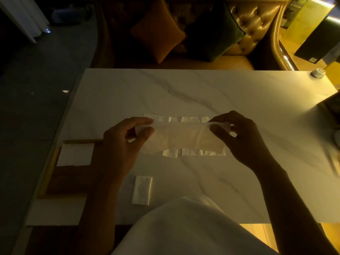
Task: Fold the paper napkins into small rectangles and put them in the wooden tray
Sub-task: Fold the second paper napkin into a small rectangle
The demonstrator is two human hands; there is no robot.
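A thin white paper napkin (184, 137) is stretched flat a little above the marble table (202, 92). My left hand (121, 142) pinches its left end and my right hand (241, 137) pinches its right end. Under the held sheet lie more white napkins (202, 152), their edges showing above and below it. A napkin folded into a small rectangle (142, 190) lies near the table's front edge. The wooden tray (55, 183) stands at the left edge with folded white napkins (74, 155) in its far end; my left forearm hides part of it.
A small round white object (318, 73) sits at the table's far right corner. Dark objects (331, 107) stand at the right edge. A tufted sofa with cushions (184, 34) lies beyond the far edge. My white garment (184, 227) overlaps the front edge.
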